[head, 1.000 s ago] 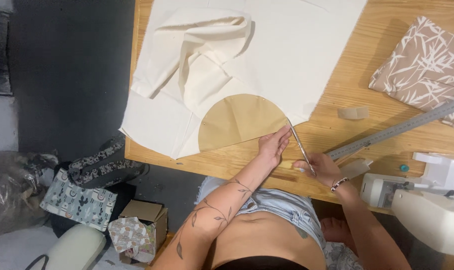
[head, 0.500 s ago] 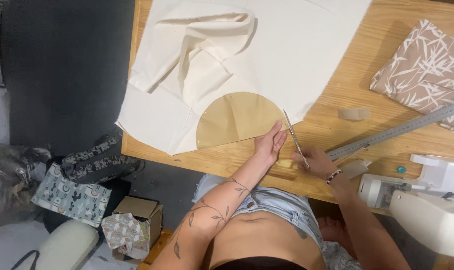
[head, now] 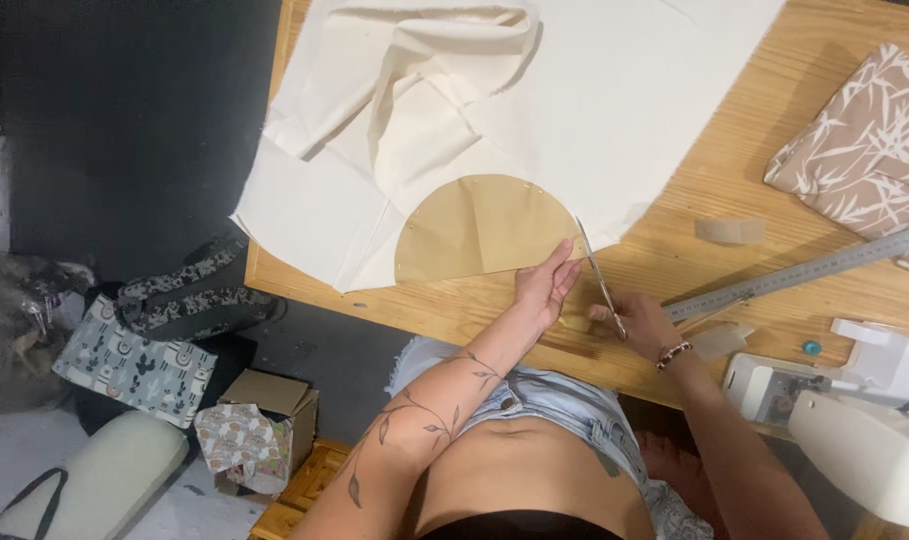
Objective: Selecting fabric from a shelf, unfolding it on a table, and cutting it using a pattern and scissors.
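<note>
Wooden table (head: pixel 674 255), near edge: cream fabric (head: pixel 614 110) under tan half-round pattern (head: pixel 479 230). My left hand (head: pixel 544 285) lies flat, pinning pattern corner. Right hand (head: pixel 639 322) grips scissors (head: pixel 596 270), blades at curve's rim. Judge: short snips hugging the curve, left hand close by.
</note>
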